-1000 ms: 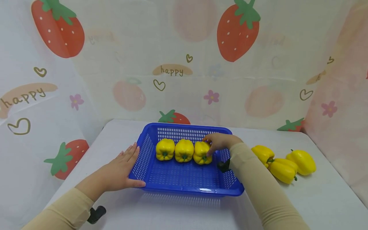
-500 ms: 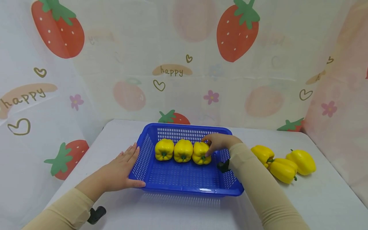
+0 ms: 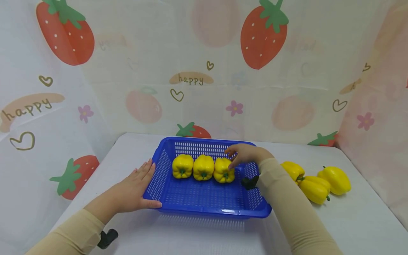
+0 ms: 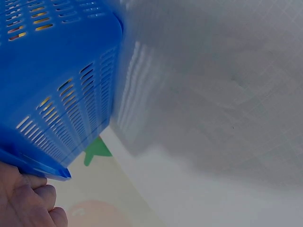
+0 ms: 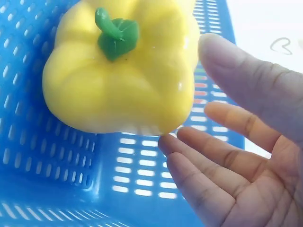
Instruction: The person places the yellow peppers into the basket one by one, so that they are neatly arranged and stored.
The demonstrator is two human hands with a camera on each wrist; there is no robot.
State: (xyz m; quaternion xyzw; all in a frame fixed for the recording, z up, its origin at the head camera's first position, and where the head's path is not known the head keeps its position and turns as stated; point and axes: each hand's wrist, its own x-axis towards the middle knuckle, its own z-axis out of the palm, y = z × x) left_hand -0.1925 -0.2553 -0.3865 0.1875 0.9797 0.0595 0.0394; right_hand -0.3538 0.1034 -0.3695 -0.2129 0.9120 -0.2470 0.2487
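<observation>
A blue plastic basket (image 3: 197,209) sits on the white table, with three yellow bell peppers in a row inside: a left one (image 3: 183,166), a middle one (image 3: 204,167) and a right one (image 3: 224,170). My left hand (image 3: 132,187) rests against the basket's left rim, fingers extended and thumb on the front corner. Over the right end of the row is my right hand (image 3: 248,154), fingers spread apart beside the right pepper. The right wrist view shows that pepper (image 5: 118,90) with its green stem, the thumb close to its side and the fingers loosely bent, not wrapped round it.
Right of the basket, three more yellow bell peppers lie on the table: one (image 3: 293,170) partly behind the right forearm, one in front (image 3: 315,189) and one farther right (image 3: 334,180). A strawberry-print curtain (image 3: 204,117) stands behind the table.
My right hand has loosened from the right pepper and shifted slightly up and right. That pepper stays in its place in the row. The left hand has not visibly moved.
</observation>
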